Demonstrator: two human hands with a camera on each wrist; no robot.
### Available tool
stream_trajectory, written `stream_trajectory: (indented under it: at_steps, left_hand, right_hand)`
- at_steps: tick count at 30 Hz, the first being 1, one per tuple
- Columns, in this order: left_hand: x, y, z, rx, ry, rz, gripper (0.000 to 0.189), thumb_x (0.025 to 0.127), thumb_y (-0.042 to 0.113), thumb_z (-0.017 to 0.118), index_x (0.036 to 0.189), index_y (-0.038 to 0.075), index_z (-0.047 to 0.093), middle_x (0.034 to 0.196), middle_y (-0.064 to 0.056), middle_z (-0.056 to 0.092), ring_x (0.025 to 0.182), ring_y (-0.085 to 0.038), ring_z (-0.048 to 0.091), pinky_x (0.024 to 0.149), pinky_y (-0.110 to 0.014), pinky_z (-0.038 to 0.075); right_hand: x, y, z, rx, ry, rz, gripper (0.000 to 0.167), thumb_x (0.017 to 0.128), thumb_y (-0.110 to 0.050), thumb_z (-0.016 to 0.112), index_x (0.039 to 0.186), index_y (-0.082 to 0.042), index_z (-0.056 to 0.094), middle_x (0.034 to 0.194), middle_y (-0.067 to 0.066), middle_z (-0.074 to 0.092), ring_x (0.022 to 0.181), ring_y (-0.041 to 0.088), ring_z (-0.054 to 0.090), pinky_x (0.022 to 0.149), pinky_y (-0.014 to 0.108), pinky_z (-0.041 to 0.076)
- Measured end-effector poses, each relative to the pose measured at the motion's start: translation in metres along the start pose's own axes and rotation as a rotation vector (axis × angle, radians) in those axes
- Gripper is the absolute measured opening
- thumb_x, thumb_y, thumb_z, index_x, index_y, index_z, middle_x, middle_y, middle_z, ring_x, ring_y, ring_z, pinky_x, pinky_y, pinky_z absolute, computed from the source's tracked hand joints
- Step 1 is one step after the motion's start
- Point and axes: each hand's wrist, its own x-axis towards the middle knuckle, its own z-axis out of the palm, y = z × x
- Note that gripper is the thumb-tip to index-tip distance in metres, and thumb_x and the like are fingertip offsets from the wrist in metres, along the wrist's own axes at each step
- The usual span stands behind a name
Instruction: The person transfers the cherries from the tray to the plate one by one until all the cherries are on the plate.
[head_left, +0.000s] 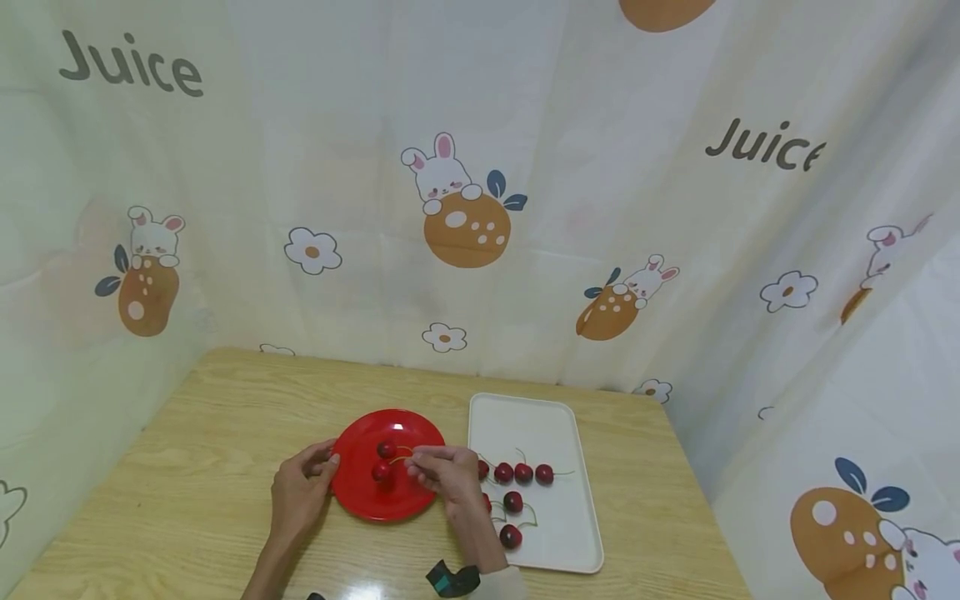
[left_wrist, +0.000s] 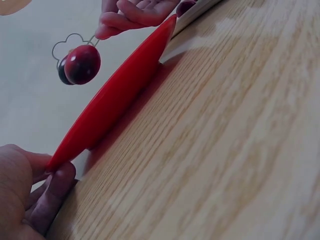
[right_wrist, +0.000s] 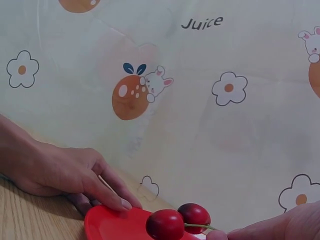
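My left hand [head_left: 300,487] grips the left rim of a red plate [head_left: 356,492], thumb on top and fingers under the edge, as the left wrist view shows. From the right, my right hand [head_left: 450,475] reaches over the plate and pinches thin green stems between thumb and fingertips. Two dark red cherries [left_wrist: 82,64] hang from them, apart from the plate surface in the left wrist view. The right wrist view has the same pair, with the front cherry [right_wrist: 165,224] partly covering the rear cherry [right_wrist: 194,214].
Right of the plate lies a white rectangular tray [head_left: 562,525] holding several stemmed cherries [head_left: 523,473]; my right hand and forearm hide part of its left side. Both stand on a wooden table [head_left: 225,417]. A printed curtain [head_left: 337,167] hangs behind and at the sides.
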Motion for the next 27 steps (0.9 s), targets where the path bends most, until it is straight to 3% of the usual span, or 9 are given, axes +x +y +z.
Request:
stream_trajectory:
  at_steps: [7, 14, 18, 27]
  left_hand:
    - [0.0, 0.0, 0.001, 0.01, 0.008, 0.01, 0.033, 0.106, 0.016, 0.072, 0.138, 0.009, 0.075, 0.12, -0.013, 0.081, 0.088, -0.004, 0.073, 0.087, -0.021, 0.05]
    - [0.001, 0.0, 0.003, 0.005, 0.012, 0.01, 0.033, 0.106, 0.017, 0.073, 0.137, 0.01, 0.075, 0.12, -0.013, 0.082, 0.088, -0.003, 0.074, 0.088, -0.019, 0.049]
    - [0.002, 0.001, 0.004, 0.008, 0.007, 0.009, 0.032, 0.106, 0.017, 0.072, 0.138, 0.01, 0.075, 0.12, -0.012, 0.082, 0.088, -0.004, 0.074, 0.088, -0.02, 0.049]
    - [-0.002, 0.002, 0.002, 0.021, 0.005, -0.011, 0.034, 0.107, 0.02, 0.071, 0.14, 0.012, 0.074, 0.124, -0.012, 0.082, 0.09, -0.003, 0.074, 0.095, -0.021, 0.047]
  right_hand:
    - [0.003, 0.009, 0.006, 0.017, -0.005, 0.0, 0.013, 0.096, -0.002, 0.08, 0.106, 0.006, 0.082, 0.088, 0.013, 0.084, 0.069, 0.01, 0.078, 0.067, 0.02, 0.061]
    - [0.004, 0.009, 0.012, -0.003, -0.002, 0.001, 0.022, 0.096, -0.006, 0.082, 0.112, 0.009, 0.08, 0.093, 0.017, 0.085, 0.07, 0.011, 0.079, 0.068, 0.022, 0.062]
    - [0.004, 0.006, 0.014, -0.017, 0.012, 0.034, 0.022, 0.097, -0.01, 0.083, 0.112, 0.006, 0.081, 0.095, 0.015, 0.085, 0.072, 0.012, 0.08, 0.072, 0.024, 0.064]
    - [0.004, 0.004, 0.021, -0.032, 0.011, 0.012, 0.021, 0.096, -0.01, 0.083, 0.11, 0.006, 0.082, 0.094, 0.015, 0.085, 0.071, 0.011, 0.079, 0.071, 0.023, 0.063]
